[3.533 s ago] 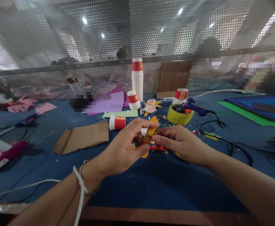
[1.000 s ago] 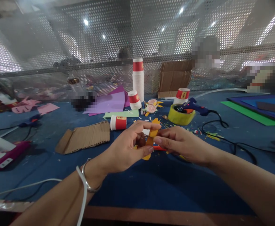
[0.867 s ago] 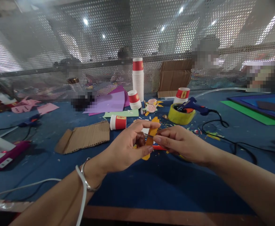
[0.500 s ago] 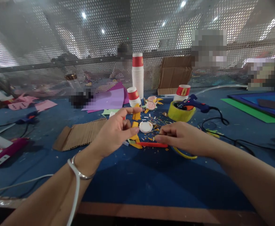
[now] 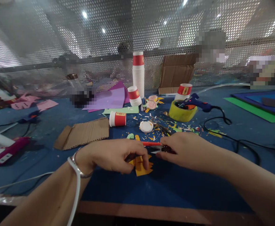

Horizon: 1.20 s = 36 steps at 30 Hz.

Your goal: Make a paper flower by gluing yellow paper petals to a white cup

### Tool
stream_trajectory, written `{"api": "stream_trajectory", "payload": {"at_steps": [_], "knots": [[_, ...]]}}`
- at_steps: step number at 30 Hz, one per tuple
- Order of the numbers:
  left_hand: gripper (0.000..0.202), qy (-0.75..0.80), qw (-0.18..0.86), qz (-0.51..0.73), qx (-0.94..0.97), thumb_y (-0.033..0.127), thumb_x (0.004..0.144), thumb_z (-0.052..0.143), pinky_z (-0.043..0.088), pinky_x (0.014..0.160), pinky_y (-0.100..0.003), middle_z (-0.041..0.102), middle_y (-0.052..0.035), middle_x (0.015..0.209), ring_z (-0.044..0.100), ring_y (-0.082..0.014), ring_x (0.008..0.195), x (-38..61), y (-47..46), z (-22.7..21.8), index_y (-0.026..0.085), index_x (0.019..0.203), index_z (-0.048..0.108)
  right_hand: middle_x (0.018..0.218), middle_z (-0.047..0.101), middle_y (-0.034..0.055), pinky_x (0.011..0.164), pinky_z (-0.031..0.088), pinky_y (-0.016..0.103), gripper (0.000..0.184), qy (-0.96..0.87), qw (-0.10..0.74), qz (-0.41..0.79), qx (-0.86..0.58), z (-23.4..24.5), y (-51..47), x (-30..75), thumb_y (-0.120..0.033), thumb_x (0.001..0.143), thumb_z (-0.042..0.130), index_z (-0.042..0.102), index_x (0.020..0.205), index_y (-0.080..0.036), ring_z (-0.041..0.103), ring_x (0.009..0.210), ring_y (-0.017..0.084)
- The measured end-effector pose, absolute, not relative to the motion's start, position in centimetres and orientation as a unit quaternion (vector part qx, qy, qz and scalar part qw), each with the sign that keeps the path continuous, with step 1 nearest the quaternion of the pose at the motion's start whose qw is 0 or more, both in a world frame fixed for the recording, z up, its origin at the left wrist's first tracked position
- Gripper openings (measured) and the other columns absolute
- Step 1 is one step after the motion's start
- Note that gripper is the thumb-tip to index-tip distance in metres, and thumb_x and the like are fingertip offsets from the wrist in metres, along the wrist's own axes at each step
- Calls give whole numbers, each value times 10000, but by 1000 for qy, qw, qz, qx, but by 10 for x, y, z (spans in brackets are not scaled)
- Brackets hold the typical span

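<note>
My left hand (image 5: 111, 155) is low over the blue table (image 5: 165, 185), its fingers curled down and pinching an orange-yellow paper cut-out (image 5: 140, 164) that lies against the table top. My right hand (image 5: 186, 150) is closed just to the right of it. It pinches a small dark tool with a silvery tip (image 5: 159, 149) that points at the cut-out. A thin red stick (image 5: 151, 143) lies on the table just behind the fingertips of both hands. Several paper scraps (image 5: 161, 127) are scattered beyond it.
Behind my hands lie corrugated cardboard (image 5: 83, 133), a tipped paper cup (image 5: 117, 119), a white lid (image 5: 146, 126), a yellow tape roll (image 5: 182, 113) and a blue glue gun (image 5: 197, 104) with a black cable (image 5: 233, 139). A cup stack (image 5: 138, 72) stands by the mesh wall. A pink device (image 5: 3, 150) sits left.
Both hands have dropped from mid-air to the table and come nearer to me. The orange cut-out, held upright before, now lies flat under my left fingers. The view has tilted down a little.
</note>
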<state>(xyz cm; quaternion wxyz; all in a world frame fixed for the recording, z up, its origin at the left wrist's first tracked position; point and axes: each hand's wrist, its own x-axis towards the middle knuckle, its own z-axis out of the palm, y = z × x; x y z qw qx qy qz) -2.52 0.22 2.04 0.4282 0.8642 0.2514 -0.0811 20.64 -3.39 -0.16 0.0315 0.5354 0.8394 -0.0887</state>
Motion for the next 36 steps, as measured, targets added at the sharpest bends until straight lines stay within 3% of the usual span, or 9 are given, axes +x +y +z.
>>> {"api": "stream_trajectory", "payload": {"at_steps": [4, 9, 16, 22, 25, 28, 32, 36], "knots": [[443, 296, 381, -64, 874, 156, 764, 637, 485, 640, -249, 630, -39, 1112, 598, -151, 781, -29, 5, 20, 234, 1200, 622, 755, 714, 66, 539, 277, 309, 291, 837, 29, -68, 542, -1, -37, 204, -445, 933, 549, 676, 807, -217, 671, 703, 257], [381, 321, 326, -38, 888, 233, 774, 711, 465, 701, -283, 677, -57, 1082, 618, -188, 845, -31, 7, 23, 191, 1143, 625, 797, 739, 82, 554, 334, 336, 291, 838, 39, -50, 541, -2, -40, 201, -448, 938, 555, 694, 834, -214, 695, 733, 289], [224, 321, 298, 3, 899, 255, 970, 470, 406, 608, -265, 708, -19, 825, 608, -152, 682, -23, 3, 21, 198, 1057, 668, 849, 760, 93, 575, 381, 339, 286, 838, 28, -70, 540, -3, -40, 201, -464, 927, 578, 720, 891, -217, 708, 762, 289], [167, 376, 206, 141, 892, 193, 917, 523, 434, 697, -277, 720, -31, 935, 631, -169, 810, -18, 11, 8, 187, 959, 685, 819, 745, 81, 554, 337, 316, 291, 844, 3, -73, 532, -3, -38, 201, -459, 937, 575, 696, 842, -211, 675, 704, 247], [193, 365, 264, 87, 888, 121, 860, 526, 428, 633, -258, 720, -11, 831, 619, -149, 721, -17, 12, 6, 181, 907, 703, 791, 730, 51, 559, 327, 307, 241, 838, -34, -56, 542, -3, -32, 203, -385, 954, 563, 667, 823, -211, 652, 681, 222], [202, 326, 337, 29, 883, 138, 854, 550, 423, 588, -242, 728, -9, 841, 613, -138, 689, -17, 8, 8, 186, 958, 717, 852, 724, 32, 618, 373, 293, 142, 826, -122, -45, 548, -7, -22, 207, -269, 963, 541, 664, 921, -212, 648, 731, 195], [161, 322, 258, 73, 908, 167, 877, 573, 435, 623, -267, 708, -30, 872, 597, -145, 712, -16, 6, 7, 180, 923, 726, 925, 701, 50, 643, 389, 283, 150, 825, -159, -17, 542, -17, -6, 210, -227, 951, 555, 670, 1040, -192, 637, 775, 189], [174, 366, 209, 181, 889, 169, 854, 621, 482, 719, -319, 670, -43, 967, 606, -169, 791, -14, 12, -1, 193, 1010, 695, 952, 694, 55, 652, 370, 278, 148, 837, -124, 2, 533, -24, 5, 206, -170, 925, 569, 682, 1018, -187, 640, 867, 207]]}}
